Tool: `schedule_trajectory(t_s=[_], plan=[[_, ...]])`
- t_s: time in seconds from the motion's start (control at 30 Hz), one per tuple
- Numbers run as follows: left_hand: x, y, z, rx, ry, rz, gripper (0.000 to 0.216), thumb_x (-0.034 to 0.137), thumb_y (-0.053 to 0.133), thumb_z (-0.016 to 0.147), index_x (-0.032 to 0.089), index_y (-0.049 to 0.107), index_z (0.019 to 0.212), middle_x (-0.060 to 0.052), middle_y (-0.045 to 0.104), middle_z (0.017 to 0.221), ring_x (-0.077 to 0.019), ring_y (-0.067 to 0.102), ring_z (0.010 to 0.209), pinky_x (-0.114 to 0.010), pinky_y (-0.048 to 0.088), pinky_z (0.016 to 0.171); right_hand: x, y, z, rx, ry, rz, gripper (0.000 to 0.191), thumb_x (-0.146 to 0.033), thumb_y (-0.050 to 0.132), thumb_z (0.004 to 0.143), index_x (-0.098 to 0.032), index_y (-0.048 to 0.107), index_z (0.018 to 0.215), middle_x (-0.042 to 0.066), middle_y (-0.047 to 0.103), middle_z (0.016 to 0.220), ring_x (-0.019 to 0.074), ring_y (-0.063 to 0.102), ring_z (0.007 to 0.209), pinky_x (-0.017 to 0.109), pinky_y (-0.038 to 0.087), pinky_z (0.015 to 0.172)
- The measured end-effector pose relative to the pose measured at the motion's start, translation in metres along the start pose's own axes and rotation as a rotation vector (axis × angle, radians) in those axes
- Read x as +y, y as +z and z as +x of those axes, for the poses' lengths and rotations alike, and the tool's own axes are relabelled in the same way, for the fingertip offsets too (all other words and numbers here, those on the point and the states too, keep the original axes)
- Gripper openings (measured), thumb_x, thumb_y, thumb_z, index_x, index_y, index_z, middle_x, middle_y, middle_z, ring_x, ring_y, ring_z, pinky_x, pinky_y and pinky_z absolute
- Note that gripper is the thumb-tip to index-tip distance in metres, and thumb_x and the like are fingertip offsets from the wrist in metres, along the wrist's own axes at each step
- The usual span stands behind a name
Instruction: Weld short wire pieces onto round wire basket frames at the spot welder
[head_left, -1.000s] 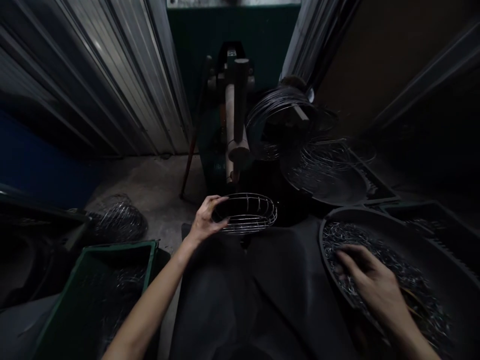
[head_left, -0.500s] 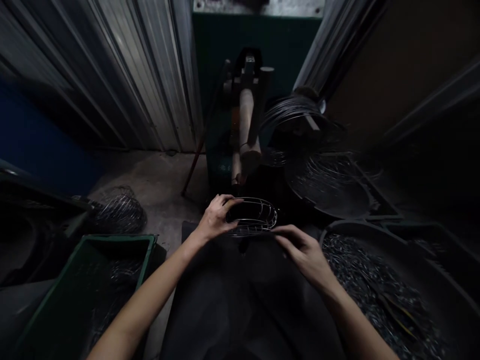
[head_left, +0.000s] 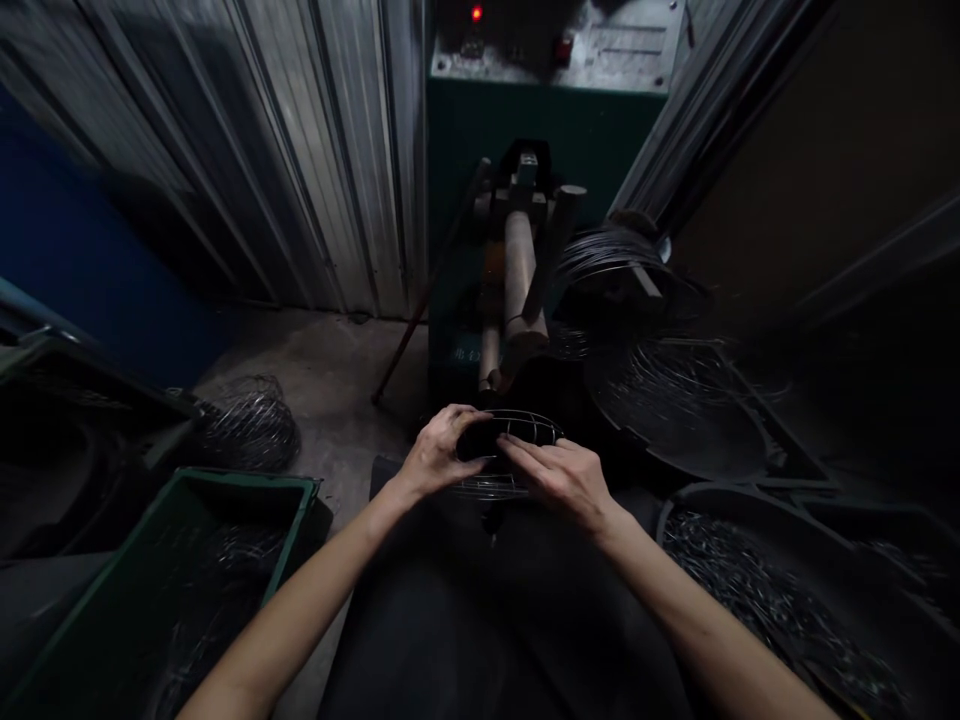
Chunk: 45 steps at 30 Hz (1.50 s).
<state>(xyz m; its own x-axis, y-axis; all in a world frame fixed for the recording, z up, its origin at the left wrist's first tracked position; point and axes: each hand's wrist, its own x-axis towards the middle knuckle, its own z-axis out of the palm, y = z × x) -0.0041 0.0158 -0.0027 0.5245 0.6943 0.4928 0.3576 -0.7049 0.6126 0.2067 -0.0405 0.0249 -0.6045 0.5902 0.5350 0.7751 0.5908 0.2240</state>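
Note:
A round frame of thin shiny wire [head_left: 491,488], made of hoops joined by short cross wires, is held low in front of the machine's arms. My left hand [head_left: 435,452] grips its left side, thumb below and fingers at the upper hoop. My right hand [head_left: 564,476] is at the frame's right side, its fingers reaching over the wire into the ring and pressed together. The right thumb is hidden, as is anything small between those fingers. Just beyond the frame, the thick metal arms [head_left: 520,265] of a green machine [head_left: 600,130] point toward me.
Left stands a green crate [head_left: 311,490] with wire pieces inside, and behind it a wire heap [head_left: 251,425] on the floor. Right are a basin [head_left: 667,505] of small metal pieces and a wire coil [head_left: 611,250]. A red light [head_left: 477,13] glows on the machine's panel.
My right hand has moved from the frame's lower right edge up and left, its fingers now over the ring. My left hand keeps its grip. The view has tilted up, showing more of the panel.

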Motion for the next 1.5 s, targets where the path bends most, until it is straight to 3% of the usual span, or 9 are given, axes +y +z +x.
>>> schedule_trajectory(t_s=[0.23, 0.4, 0.6, 0.83, 1.0, 1.33, 1.5], plan=[[-0.005, -0.003, 0.0, 0.023, -0.008, -0.022, 0.054, 0.021, 0.071, 0.071, 0.022, 0.051, 0.121, -0.008, 0.055, 0.114, -0.023, 0.055, 0.109, -0.039, 0.05, 0.093, 0.003, 0.002, 0.005, -0.16, 0.013, -0.044, 0.041, -0.011, 0.052, 0.085, -0.02, 0.059, 0.124, 0.002, 0.067, 0.117, 0.0086, 0.063, 0.062, 0.027, 0.039, 0.058], [-0.005, -0.002, -0.001, 0.033, -0.018, -0.058, 0.053, 0.018, 0.071, 0.071, 0.022, 0.052, 0.12, -0.008, 0.054, 0.114, -0.0223, 0.055, 0.108, -0.037, 0.05, 0.092, 0.004, 0.005, 0.004, -0.037, -0.062, -0.039, 0.033, -0.008, 0.053, 0.086, -0.02, 0.064, 0.114, 0.0, 0.068, 0.114, 0.0059, 0.059, 0.058, 0.026, 0.037, 0.058], [-0.012, 0.001, 0.004, 0.052, -0.002, -0.062, 0.054, 0.018, 0.071, 0.071, 0.021, 0.051, 0.12, -0.009, 0.053, 0.114, -0.0226, 0.055, 0.109, -0.038, 0.05, 0.093, 0.012, 0.008, 0.006, 0.068, -0.107, -0.086, 0.035, -0.003, 0.054, 0.083, -0.018, 0.064, 0.113, 0.0, 0.068, 0.115, 0.0052, 0.054, 0.057, 0.026, 0.035, 0.058], [-0.022, 0.004, 0.012, 0.078, 0.016, -0.017, 0.053, 0.021, 0.072, 0.072, 0.022, 0.05, 0.12, -0.009, 0.053, 0.114, -0.0232, 0.055, 0.108, -0.04, 0.049, 0.094, 0.02, 0.021, 0.007, 0.08, -0.132, -0.125, 0.04, -0.006, 0.052, 0.085, -0.022, 0.061, 0.121, 0.0, 0.067, 0.118, 0.0062, 0.053, 0.058, 0.027, 0.035, 0.059], [-0.031, 0.004, 0.019, 0.087, 0.024, -0.037, 0.054, 0.02, 0.073, 0.071, 0.021, 0.05, 0.121, -0.009, 0.052, 0.114, -0.023, 0.055, 0.109, -0.039, 0.049, 0.094, 0.025, 0.027, 0.015, 0.126, -0.12, -0.155, 0.028, -0.006, 0.055, 0.085, -0.018, 0.066, 0.108, 0.001, 0.069, 0.112, 0.006, 0.052, 0.056, 0.026, 0.034, 0.059], [-0.042, -0.001, 0.023, 0.059, 0.054, -0.038, 0.055, 0.019, 0.071, 0.072, 0.023, 0.049, 0.122, -0.008, 0.052, 0.114, -0.0235, 0.054, 0.11, -0.041, 0.048, 0.095, 0.025, 0.036, 0.02, 0.206, -0.127, -0.172, 0.026, -0.005, 0.056, 0.086, -0.018, 0.067, 0.104, 0.001, 0.071, 0.107, 0.0058, 0.053, 0.056, 0.026, 0.035, 0.058], [-0.043, -0.008, 0.011, 0.012, 0.018, -0.03, 0.069, 0.019, 0.066, 0.076, 0.025, 0.034, 0.137, -0.012, 0.042, 0.133, -0.0266, 0.042, 0.127, -0.047, 0.037, 0.108, 0.015, 0.016, 0.01, 0.16, -0.019, -0.137, 0.034, -0.008, 0.055, 0.086, -0.023, 0.063, 0.116, -0.001, 0.068, 0.115, 0.0048, 0.058, 0.059, 0.025, 0.038, 0.058]])
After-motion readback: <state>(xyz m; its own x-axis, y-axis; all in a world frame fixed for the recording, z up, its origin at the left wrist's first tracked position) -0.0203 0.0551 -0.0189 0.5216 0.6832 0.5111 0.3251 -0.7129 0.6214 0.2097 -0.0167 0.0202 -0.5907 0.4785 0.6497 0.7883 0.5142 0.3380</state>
